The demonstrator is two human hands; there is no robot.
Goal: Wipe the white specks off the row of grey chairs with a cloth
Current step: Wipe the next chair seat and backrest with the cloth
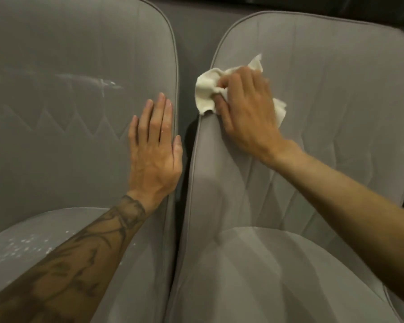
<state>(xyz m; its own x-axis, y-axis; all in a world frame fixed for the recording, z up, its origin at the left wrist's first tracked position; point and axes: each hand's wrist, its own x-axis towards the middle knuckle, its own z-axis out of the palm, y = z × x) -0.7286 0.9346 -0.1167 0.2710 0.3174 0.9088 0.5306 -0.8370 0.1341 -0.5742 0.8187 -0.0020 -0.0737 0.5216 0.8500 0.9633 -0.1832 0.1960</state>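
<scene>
Two grey padded chairs stand side by side. My right hand [245,108] grips a crumpled white cloth [207,89] against the left edge of the right chair's backrest [324,89]. My left hand [154,145] lies flat with straight fingers on the right side of the left chair's backrest [68,113]. White specks [23,247] are scattered over the left chair's seat [21,259], and a whitish smear [98,81] crosses its backrest. The right chair's seat [278,276] shows no specks.
A narrow dark gap [187,141] runs between the two chairs. Behind them the background is dark [313,5]. My forearms cross the lower part of both seats.
</scene>
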